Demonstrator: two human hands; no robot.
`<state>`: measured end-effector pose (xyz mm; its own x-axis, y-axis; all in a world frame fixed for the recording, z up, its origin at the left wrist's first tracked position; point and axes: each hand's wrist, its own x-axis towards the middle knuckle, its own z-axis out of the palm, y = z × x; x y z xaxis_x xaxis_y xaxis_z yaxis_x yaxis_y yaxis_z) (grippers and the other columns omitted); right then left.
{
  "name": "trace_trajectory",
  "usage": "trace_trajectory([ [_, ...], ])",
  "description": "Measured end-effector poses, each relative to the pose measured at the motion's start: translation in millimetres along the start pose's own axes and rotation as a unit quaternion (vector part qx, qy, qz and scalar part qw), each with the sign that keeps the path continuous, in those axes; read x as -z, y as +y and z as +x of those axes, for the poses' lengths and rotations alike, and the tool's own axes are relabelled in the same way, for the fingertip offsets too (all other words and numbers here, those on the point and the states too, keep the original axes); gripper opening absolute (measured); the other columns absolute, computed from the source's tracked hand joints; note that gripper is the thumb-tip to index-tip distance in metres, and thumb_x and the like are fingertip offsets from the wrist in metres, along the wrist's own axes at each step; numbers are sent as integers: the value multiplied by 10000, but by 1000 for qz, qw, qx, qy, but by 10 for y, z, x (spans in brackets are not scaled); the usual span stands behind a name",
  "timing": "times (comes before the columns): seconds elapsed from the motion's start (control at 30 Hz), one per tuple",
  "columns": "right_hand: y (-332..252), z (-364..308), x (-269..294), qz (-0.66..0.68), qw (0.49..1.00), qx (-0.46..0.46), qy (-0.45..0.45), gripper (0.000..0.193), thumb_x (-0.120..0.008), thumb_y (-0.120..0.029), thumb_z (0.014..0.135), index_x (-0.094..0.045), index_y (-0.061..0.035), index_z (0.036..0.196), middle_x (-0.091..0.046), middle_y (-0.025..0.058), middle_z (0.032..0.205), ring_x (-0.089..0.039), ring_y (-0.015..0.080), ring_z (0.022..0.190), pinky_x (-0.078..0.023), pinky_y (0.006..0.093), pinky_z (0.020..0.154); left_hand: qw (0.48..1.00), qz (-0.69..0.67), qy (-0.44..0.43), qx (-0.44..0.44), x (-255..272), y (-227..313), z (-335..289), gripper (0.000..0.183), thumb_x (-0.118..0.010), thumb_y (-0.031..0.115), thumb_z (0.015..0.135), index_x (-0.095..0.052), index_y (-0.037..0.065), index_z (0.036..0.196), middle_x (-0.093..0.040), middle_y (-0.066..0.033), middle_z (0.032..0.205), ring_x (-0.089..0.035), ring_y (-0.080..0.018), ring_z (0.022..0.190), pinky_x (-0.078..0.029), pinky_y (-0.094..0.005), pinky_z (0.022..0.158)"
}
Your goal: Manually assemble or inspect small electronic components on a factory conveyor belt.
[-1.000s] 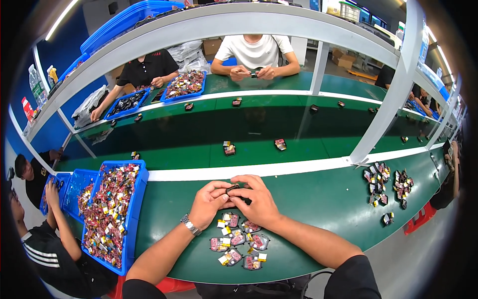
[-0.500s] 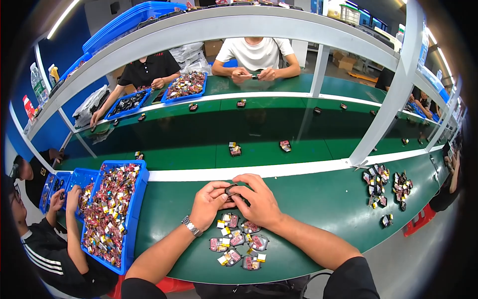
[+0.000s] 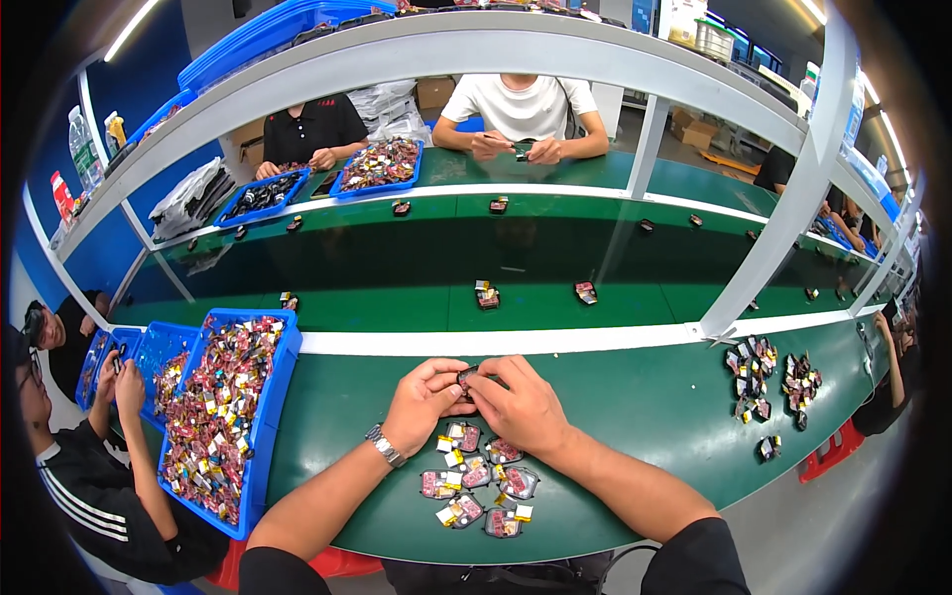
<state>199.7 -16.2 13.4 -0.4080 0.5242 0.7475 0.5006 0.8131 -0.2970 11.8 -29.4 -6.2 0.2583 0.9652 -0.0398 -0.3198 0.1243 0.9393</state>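
My left hand (image 3: 420, 407), with a metal-band watch at the wrist, is closed around one side of a small black plastic housing (image 3: 464, 378). From the other side my right hand (image 3: 523, 405) pinches the same housing, and its fingers partly cover it. What lies inside the housing is hidden. Just below my hands, several small black-cased units (image 3: 476, 472) with red circuit boards and white-and-yellow tabs lie in a cluster on the green table (image 3: 615, 397).
At my left stands a blue bin (image 3: 223, 426) heaped with red boards. Two piles of units (image 3: 751, 377) lie to the right. Beyond the white rail (image 3: 595, 337), single units (image 3: 487, 295) sit on a green belt. A white post (image 3: 793, 188) rises at right. Co-workers sit around.
My right fingers have come down closer over the housing, while my left hand keeps its grip. The view has shifted slightly. A co-worker at the far left has drawn a hand back toward their tray.
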Motion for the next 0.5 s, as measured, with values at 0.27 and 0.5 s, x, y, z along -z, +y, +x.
trace_trajectory([
  [0.27,29,-77,-85,-49,999,-1,-24,191,-704,-49,755,-697,-31,945,-617,59,966,-618,225,915,-548,331,723,1000,15,15,11,-33,-8,13,285,-520,-26,969,-505,-17,1254,-643,-138,1195,-676,-191,1002,-602,-314,852],
  [0.5,-6,-51,-46,-32,999,-15,-36,300,-727,-104,775,-682,-28,1061,-604,109,1150,-616,262,977,-549,368,804,999,5,38,1,-24,-28,33,300,-533,-2,977,-483,-13,1273,-637,-140,1212,-676,-179,996,-592,-310,856],
])
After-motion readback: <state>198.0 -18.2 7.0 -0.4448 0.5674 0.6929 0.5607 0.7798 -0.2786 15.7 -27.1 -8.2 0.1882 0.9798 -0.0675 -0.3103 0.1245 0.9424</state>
